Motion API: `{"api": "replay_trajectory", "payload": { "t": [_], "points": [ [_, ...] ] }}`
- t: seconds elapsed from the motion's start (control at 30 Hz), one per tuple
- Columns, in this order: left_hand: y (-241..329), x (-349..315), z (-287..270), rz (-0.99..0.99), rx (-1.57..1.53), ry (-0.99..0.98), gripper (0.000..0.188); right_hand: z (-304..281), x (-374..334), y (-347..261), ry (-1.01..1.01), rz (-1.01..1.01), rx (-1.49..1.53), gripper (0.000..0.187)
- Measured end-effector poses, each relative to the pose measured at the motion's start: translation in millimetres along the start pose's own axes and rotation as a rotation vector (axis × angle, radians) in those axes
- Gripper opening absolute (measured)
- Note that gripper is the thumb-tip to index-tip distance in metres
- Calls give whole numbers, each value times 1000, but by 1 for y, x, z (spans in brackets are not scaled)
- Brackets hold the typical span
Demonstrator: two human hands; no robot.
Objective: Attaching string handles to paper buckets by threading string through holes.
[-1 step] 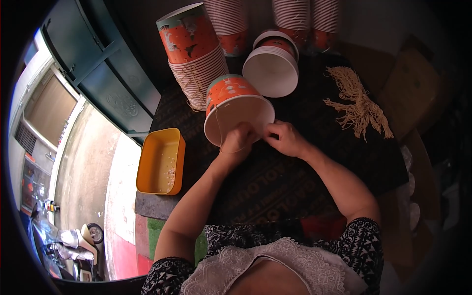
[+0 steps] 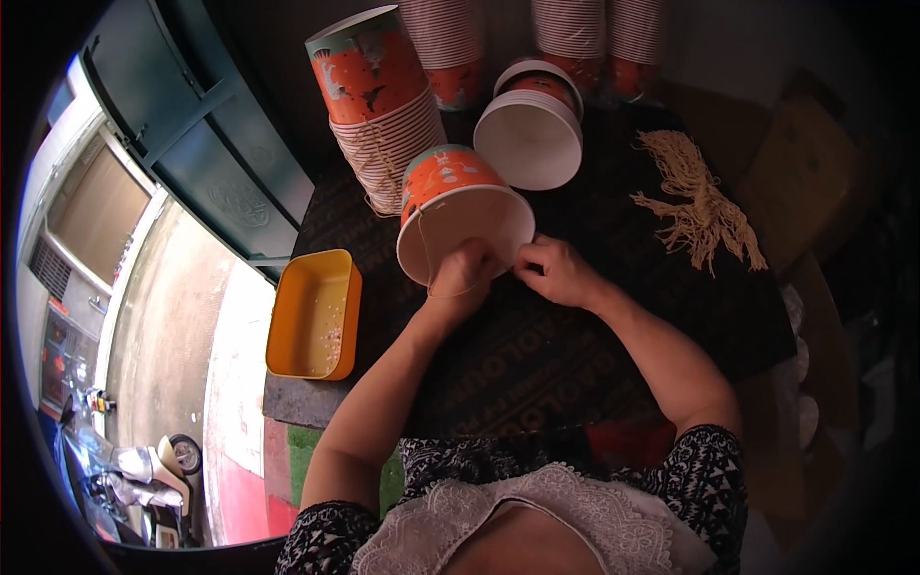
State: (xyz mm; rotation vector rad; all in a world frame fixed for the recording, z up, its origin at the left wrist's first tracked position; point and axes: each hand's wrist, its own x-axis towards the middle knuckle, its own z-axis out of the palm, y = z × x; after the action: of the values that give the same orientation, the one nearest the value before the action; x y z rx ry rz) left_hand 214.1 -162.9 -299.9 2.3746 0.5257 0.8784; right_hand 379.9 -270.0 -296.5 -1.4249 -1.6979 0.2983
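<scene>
Comparing with earlier view: no shift noted. Left hand (image 2: 467, 271) pinched on paper bucket (image 2: 460, 211) rim; right hand (image 2: 556, 271) closed on thin string (image 2: 425, 254) beside it. Threading judged unfinished.

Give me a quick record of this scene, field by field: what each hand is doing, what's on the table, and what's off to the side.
Left hand: at the rim of the orange paper bucket, which lies on its side, mouth toward the person
Right hand: beside the rim, fingers pinched; what they pinch is too small to tell
String: thin, hanging across the bucket's mouth
Behind: stack of orange buckets; another bucket on its side
Right of hands: pile of tan strings
Left table edge: yellow tray
Surface: dark mat
</scene>
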Motion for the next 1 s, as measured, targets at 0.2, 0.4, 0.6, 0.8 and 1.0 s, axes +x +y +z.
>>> {"api": "replay_trajectory", "payload": {
  "t": [0.2, 0.4, 0.6, 0.8, 1.0],
  "points": [
    [1, 1, -8, -116, 40, -7, 13, 4, 0, 2, -16, -137, -160, 8],
    [10, 3, -21, -225, -38, -102, 19, 5, 1, -1, -17, -229, -391, 16],
    [24, 2, -29, -395, -479, -172, 17, 6, 3, -4, -43, -213, -444, 17],
    [27, 5, -25, -494, -569, -207, 22, 3, 3, -4, -97, -175, -445, 23],
    [18, 11, -18, -356, -419, -213, 27, -1, 3, -10, -125, -157, -415, 23]
  ]
}}
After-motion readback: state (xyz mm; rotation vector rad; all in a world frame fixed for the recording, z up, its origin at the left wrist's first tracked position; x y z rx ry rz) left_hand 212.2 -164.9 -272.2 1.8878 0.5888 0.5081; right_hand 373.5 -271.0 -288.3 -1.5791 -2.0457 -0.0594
